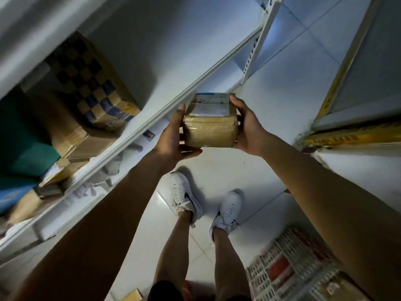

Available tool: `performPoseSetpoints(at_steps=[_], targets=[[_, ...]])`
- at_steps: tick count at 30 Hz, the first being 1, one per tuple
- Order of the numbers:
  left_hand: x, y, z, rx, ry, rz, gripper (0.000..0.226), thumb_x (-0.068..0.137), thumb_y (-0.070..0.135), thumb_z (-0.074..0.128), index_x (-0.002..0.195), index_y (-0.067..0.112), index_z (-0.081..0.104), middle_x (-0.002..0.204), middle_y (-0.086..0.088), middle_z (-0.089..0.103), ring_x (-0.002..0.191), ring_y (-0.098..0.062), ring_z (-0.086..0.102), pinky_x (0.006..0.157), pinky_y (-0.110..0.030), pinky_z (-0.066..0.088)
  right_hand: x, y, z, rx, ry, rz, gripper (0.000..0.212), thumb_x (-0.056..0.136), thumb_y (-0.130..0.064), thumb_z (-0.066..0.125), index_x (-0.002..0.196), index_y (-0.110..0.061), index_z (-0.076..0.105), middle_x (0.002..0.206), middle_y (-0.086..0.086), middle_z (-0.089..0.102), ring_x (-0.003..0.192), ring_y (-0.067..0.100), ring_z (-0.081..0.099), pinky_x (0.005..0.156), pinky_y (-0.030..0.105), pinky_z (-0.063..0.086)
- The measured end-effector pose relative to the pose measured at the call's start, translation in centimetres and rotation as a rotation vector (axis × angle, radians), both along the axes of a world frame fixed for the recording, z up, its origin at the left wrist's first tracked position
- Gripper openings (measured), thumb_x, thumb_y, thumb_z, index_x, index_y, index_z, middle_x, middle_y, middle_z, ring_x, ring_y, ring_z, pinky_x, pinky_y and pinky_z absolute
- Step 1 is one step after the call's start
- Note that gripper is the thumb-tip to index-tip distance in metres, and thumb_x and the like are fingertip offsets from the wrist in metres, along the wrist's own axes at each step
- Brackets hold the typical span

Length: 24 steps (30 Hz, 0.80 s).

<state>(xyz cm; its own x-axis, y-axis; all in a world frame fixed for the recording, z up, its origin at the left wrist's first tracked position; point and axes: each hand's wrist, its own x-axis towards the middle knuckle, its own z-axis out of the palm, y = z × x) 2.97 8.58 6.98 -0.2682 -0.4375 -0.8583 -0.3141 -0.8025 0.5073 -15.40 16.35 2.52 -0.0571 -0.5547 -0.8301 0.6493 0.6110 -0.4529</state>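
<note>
Taped parcel held beside the shelf

Both hands, left (171, 135) and right (247, 129), gripped the parcel's (209, 132) sides; brown, glossy with tape, a white label on top, above the floor, near the shelf (152, 120)

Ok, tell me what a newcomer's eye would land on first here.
The taped brown parcel, gripped between the left hand and the right hand at mid-frame, draws the eye first. Left of it, a checkered cardboard box sits on the white shelf; a white lattice crate stands on the floor at lower right.

Shelf (134, 139) w/ cardboard boxes (91, 83); crate (288, 268) on floor (217, 166).
</note>
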Motion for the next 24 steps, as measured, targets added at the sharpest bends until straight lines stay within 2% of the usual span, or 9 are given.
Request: performPoseSetpoints(at_steps=[2,4,8,11,14,17,20,22,24], targets=[[0.2,-0.1,0.2,0.036,-0.018,0.036,0.054,0.091,0.067,0.055,0.117,0.021,0.063,0.112,-0.01,0.063,0.095,-0.027,0.068,0.071,-0.039,0.061,0.0,0.0,-0.4,0.049,-0.037,0.051,0.077,0.07,-0.079,0.066,0.129,-0.029,0.065,0.129,0.008,0.068,0.118,0.03,0.064,0.092,0.045,0.057],[0.2,0.1,0.5,-0.011,0.006,0.025,0.051,0.089,0.06,0.064,0.118,0.017,0.064,0.113,-0.011,0.065,0.093,-0.027,0.07,0.075,-0.042,0.061,0.0,-0.2,-0.3,0.035,-0.01,0.047,0.078,0.068,-0.081,0.065,0.128,-0.032,0.065,0.128,0.006,0.069,0.119,0.03,0.064,0.092,0.046,0.056],[0.3,-0.3,-0.1,-0.256,0.013,0.118,0.08,0.068,0.046,0.081,0.133,0.013,0.049,0.118,-0.012,0.068,0.096,-0.028,0.073,0.078,-0.036,0.06,0.0,-0.6,0.1,-0.065,0.109,0.114,0.041,0.091,-0.063,0.057,0.118,-0.033,0.066,0.122,0.008,0.07,0.106,0.028,0.068,0.09,0.045,0.058],[0.5,-1.7,-0.3,-0.355,0.022,0.153,0.072,0.081,0.043,0.073,0.138,0.009,0.045,0.119,-0.011,0.066,0.097,-0.025,0.071,0.081,-0.035,0.058,1.3,-1.7,0.8,-0.176,0.167,0.095,0.033,0.094,-0.046,0.065,0.12,-0.025,0.065,0.116,0.011,0.073,0.097,0.028,0.071,0.085,0.041,0.06],[1.0,-3.1,-0.6,-0.436,-0.031,0.093,0.051,0.101,0.043,0.059,0.141,0.012,0.049,0.123,-0.006,0.066,0.109,-0.023,0.069,0.096,-0.036,0.055,2.6,-4.5,0.3,-0.227,0.15,-0.054,0.036,0.092,-0.032,0.072,0.121,-0.013,0.065,0.113,0.014,0.074,0.098,0.027,0.073,0.085,0.037,0.06],[1.4,-3.9,-0.2,-0.534,-0.116,0.024,0.042,0.103,0.05,0.051,0.132,0.02,0.054,0.124,0.002,0.062,0.119,-0.021,0.059,0.101,-0.033,0.048,3.4,-8.1,-0.7,-0.214,0.191,-0.169,0.05,0.085,-0.023,0.08,0.128,-0.006,0.061,0.116,0.016,0.072,0.098,0.025,0.075,0.086,0.037,0.061],[3.0,-5.1,-0.1,-0.684,-0.247,0.027,0.045,0.1,0.05,0.055,0.133,0.019,0.054,0.129,-0.004,0.059,0.117,-0.017,0.057,0.097,-0.027,0.046,4.0,-11.1,-1.3,-0.147,0.207,-0.274,0.074,0.078,-0.017,0.084,0.142,-0.005,0.049,0.124,0.016,0.066,0.102,0.027,0.072,0.09,0.04,0.06],[4.8,-5.8,-0.4,-0.802,-0.346,0.049,0.043,0.094,0.054,0.058,0.123,0.023,0.058,0.126,-0.005,0.061,0.113,-0.017,0.059,0.1,-0.035,0.05,4.5,-12.3,-1.6,-0.128,0.214,-0.333,0.1,0.062,-0.022,0.089,0.148,-0.007,0.041,0.129,0.014,0.062,0.111,0.028,0.068,0.095,0.041,0.058],[6.3,-6.3,-0.2,-0.9,-0.498,0.016,0.046,0.092,0.054,0.06,0.124,0.022,0.059,0.128,-0.007,0.057,0.119,-0.023,0.056,0.105,-0.043,0.049,5.2,-12.8,-1.6,-0.186,0.153,-0.385,0.112,0.057,-0.021,0.091,0.152,-0.006,0.033,0.139,0.017,0.057,0.122,0.029,0.062,0.097,0.039,0.057]])
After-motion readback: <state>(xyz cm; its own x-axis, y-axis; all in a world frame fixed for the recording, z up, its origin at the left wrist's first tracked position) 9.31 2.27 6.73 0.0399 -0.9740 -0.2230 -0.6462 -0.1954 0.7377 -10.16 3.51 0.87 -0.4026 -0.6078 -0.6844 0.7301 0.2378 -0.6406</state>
